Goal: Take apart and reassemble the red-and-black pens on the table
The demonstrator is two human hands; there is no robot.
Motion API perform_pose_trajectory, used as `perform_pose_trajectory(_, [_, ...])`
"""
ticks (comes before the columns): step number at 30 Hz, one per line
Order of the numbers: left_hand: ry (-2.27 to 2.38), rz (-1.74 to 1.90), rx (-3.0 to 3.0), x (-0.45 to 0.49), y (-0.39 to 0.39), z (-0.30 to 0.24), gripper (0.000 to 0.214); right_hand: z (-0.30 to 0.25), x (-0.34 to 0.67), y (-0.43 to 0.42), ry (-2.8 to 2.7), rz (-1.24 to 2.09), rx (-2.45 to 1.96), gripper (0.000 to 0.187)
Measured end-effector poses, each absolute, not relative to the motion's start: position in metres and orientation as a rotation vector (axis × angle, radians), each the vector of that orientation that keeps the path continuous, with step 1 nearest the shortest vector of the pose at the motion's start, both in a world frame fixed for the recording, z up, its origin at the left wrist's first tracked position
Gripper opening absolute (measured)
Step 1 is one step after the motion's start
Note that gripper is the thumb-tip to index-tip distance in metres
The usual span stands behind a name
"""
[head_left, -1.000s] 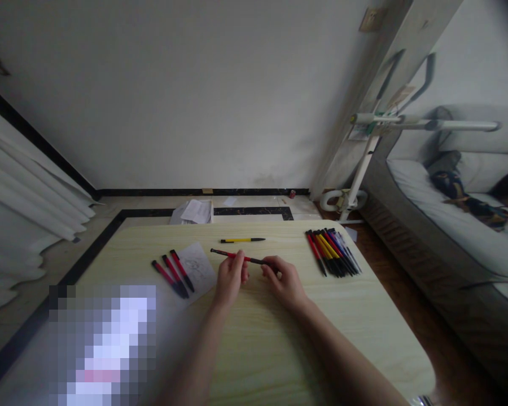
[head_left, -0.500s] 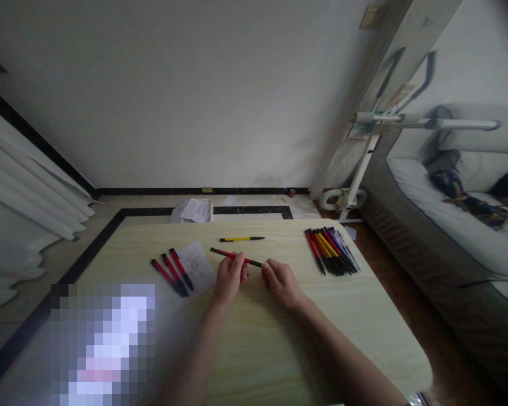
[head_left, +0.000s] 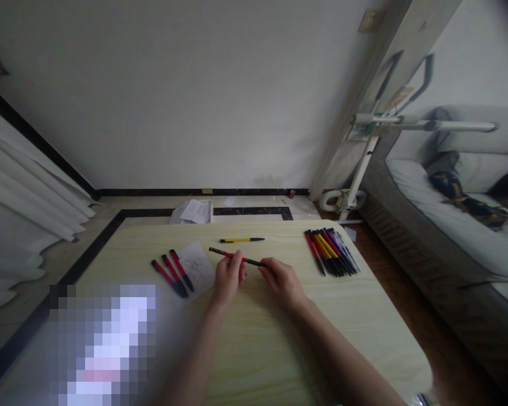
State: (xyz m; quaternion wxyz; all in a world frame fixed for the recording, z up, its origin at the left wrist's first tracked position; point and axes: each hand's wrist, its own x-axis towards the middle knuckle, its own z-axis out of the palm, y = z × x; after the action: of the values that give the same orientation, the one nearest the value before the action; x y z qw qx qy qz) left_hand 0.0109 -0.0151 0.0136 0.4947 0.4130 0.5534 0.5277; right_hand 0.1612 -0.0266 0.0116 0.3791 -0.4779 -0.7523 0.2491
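A red and black pen (head_left: 249,261) is held level above the table between my two hands. My left hand (head_left: 228,276) pinches its red barrel near the middle. The fingers of my right hand (head_left: 281,277) are closed on its black front end, hiding the tip. Beyond them lies a yellow and black pen (head_left: 242,240), flat on the table. Left of my hands, three red and black pens (head_left: 175,270) lie slanted, partly on a sheet of scribbled paper (head_left: 198,268). A bunch of red, yellow and blue-white pens (head_left: 331,252) rests at the right.
The pale wooden table (head_left: 254,349) has rounded corners. Behind it a box with papers (head_left: 195,211) stands on the floor near the wall. At right are a white exercise frame (head_left: 359,166) and a grey sofa (head_left: 410,225) with a person on it.
My right hand has shifted slightly up and to the left on the pen's black end. My left hand keeps its pinch, and the pens on the table have not moved.
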Motion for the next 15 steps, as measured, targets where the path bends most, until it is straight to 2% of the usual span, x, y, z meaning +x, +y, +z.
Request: perform_pose_trajectory(15, [1.295,1.257,0.973,0.0129,-0.0161,0.0139,0.035,0.0203,0.1622,-0.0291,-1.934,0.669,-1.193,0.017])
